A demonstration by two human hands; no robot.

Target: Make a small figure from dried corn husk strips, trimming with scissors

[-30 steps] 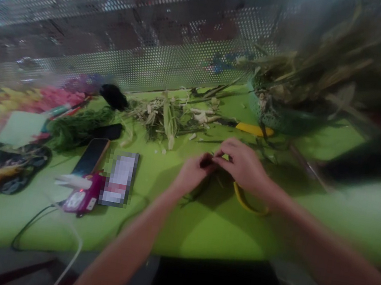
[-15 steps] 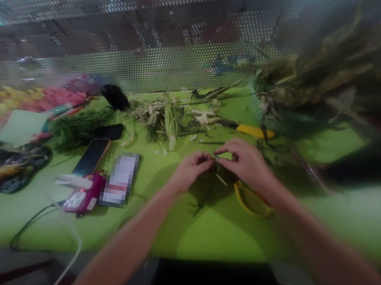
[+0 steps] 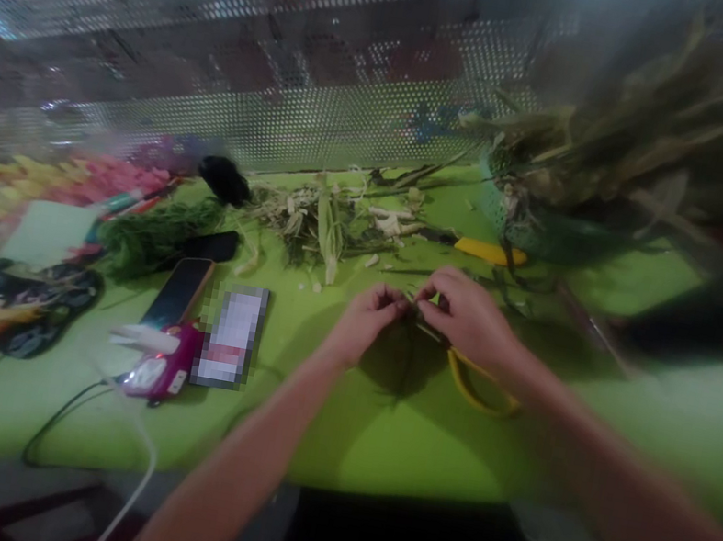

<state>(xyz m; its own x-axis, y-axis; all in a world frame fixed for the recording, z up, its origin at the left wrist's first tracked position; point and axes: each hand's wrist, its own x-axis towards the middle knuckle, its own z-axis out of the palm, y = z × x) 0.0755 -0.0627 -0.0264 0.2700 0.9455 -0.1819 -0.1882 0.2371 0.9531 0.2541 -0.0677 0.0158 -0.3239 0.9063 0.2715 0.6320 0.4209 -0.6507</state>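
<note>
Close together above the green tabletop, both my hands pinch at a thin plant stem [image 3: 410, 300]. My left hand [image 3: 363, 319] is closed, thumb against fingers, on the stem's near part. My right hand [image 3: 465, 315] is also closed, its fingertips at the stem just right of my left ones. Dark thin strands hang under the hands, hard to make out in the shadow. Below my right hand shows a yellow loop handle [image 3: 480, 392]; its other end is hidden by the hand, and I cannot tell whether the hand touches it.
Dried husk scraps [image 3: 314, 220] and a yellow-handled tool [image 3: 487, 252] lie beyond my hands. A green basket [image 3: 516, 223] overflows with dried leaves at the right. Leftward are phones [image 3: 180, 290], a purple device [image 3: 166, 367] with cables, green strands [image 3: 153, 239] and pink-yellow pieces [image 3: 96, 187].
My right hand's fingers have curled in closer, the index finger no longer stretched out over the stem. A pale stem end below the hands has shifted. The view has moved slightly.
</note>
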